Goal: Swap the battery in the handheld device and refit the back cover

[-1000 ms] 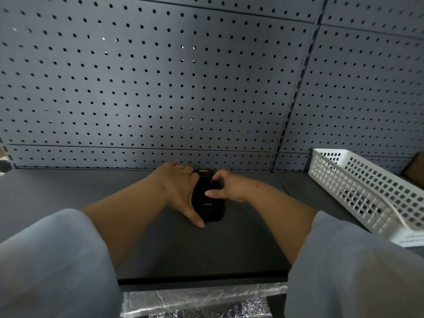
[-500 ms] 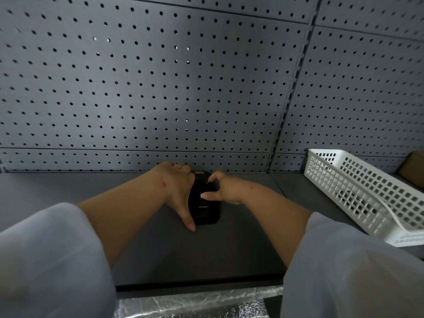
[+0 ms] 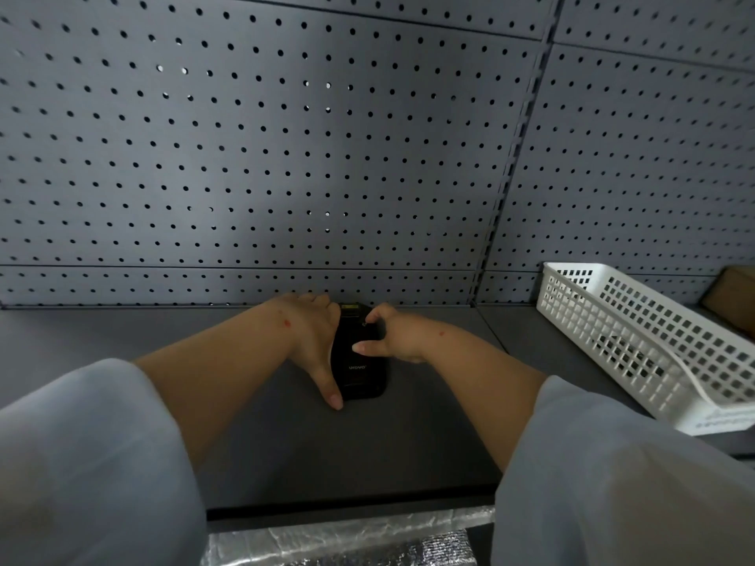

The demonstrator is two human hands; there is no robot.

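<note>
A black handheld device (image 3: 359, 371) lies back-up on the dark grey shelf (image 3: 286, 451), close to the pegboard wall. Its back cover carries a small logo, and a yellow label shows at its far end. My left hand (image 3: 312, 337) wraps the device's left edge, thumb stretched along the near left side. My right hand (image 3: 392, 335) rests on the device's right side, with its thumb on the back cover and a fingertip at a small latch near the top. No loose battery is in sight.
A white plastic mesh basket (image 3: 637, 345) stands at the right on the neighbouring shelf panel. A brown cardboard box (image 3: 735, 300) sits behind it. The grey pegboard wall (image 3: 286, 157) rises just beyond the device. Crinkled plastic wrap (image 3: 347, 537) lies below the shelf's front edge.
Both hands stay on the device with only small finger shifts. The right forefinger has curled toward the latch at the top. The view has drifted slightly.
</note>
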